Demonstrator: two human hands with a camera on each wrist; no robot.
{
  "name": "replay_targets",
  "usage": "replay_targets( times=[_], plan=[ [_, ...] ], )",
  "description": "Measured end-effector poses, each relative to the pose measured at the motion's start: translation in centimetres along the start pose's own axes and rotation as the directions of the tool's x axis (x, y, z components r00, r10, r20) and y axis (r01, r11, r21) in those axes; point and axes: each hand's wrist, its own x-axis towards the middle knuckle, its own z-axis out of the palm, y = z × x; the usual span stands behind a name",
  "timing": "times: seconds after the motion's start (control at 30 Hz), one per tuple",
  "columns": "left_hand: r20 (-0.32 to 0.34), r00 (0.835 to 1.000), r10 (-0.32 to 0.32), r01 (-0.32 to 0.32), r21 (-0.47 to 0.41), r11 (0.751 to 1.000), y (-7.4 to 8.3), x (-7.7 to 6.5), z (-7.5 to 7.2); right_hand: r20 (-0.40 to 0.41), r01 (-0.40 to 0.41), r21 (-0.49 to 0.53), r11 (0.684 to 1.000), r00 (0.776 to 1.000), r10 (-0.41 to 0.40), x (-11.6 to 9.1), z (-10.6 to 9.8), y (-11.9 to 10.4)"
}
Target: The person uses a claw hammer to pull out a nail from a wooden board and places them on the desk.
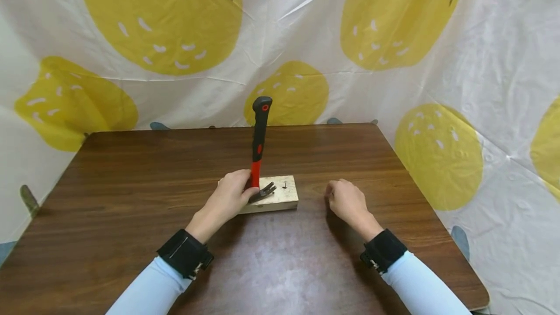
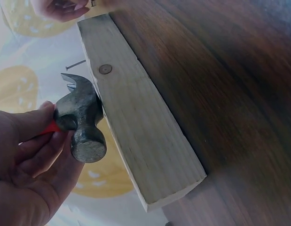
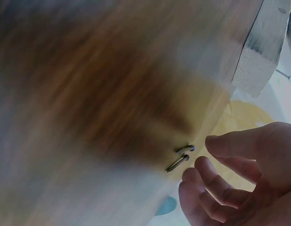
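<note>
My left hand (image 1: 225, 194) grips a claw hammer (image 1: 260, 132) low on its red neck, its black handle pointing up. The hammer's steel head (image 2: 82, 110) is at the upper face of a pale wooden block (image 1: 286, 197); I cannot tell whether they touch. One nail (image 1: 285, 185) sticks up from the block, beside the claw. To the right of the block, my right hand (image 1: 347, 203) is low over the table, fingers loosely bent. Two small nails (image 3: 178, 163) lie just beyond its fingertips in the right wrist view; one looks bent. No object shows between those fingers.
The brown wooden table (image 1: 144, 174) has rounded corners and reaches back to a white curtain (image 1: 288, 18) with yellow fruit prints. A round knot (image 2: 105, 69) marks the block's side. Both wrists wear black bands (image 1: 185, 252).
</note>
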Motion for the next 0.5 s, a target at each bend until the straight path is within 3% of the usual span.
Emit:
replay_targets(
  times=[0.5],
  plan=[
    [-0.029,0.999,0.04,-0.039,0.038,0.999,0.8,0.8,0.7,-0.133,0.218,0.123,0.968,0.97,-0.202,0.0,0.4,-3.5]
  ],
)
